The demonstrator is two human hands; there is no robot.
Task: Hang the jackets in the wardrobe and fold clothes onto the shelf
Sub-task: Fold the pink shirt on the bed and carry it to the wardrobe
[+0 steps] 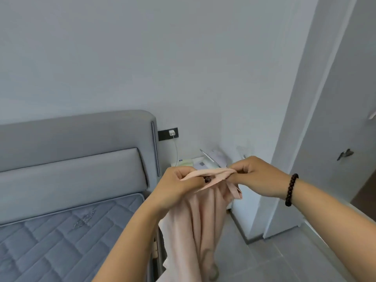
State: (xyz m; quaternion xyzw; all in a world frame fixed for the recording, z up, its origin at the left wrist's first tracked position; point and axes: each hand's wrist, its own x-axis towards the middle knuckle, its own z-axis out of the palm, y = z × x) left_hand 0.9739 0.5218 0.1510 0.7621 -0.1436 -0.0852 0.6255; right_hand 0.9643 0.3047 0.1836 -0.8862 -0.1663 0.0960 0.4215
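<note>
A pale pink garment (195,224) hangs down in front of me beside the bed. My left hand (179,190) grips its top edge on the left, thumb over the cloth. My right hand (254,176), with a dark bead bracelet on the wrist, pinches the same edge a little to the right. The two hands are close together and hold the top hem bunched between them. The cloth's lower end runs out of the frame.
A grey bed with a padded headboard (77,143) and a bare quilted mattress (61,241) fills the left. A white bedside table (203,161) with small items stands behind the hands. A white door (333,139) with a handle (344,154) is at right. Grey floor tiles (274,261) lie below.
</note>
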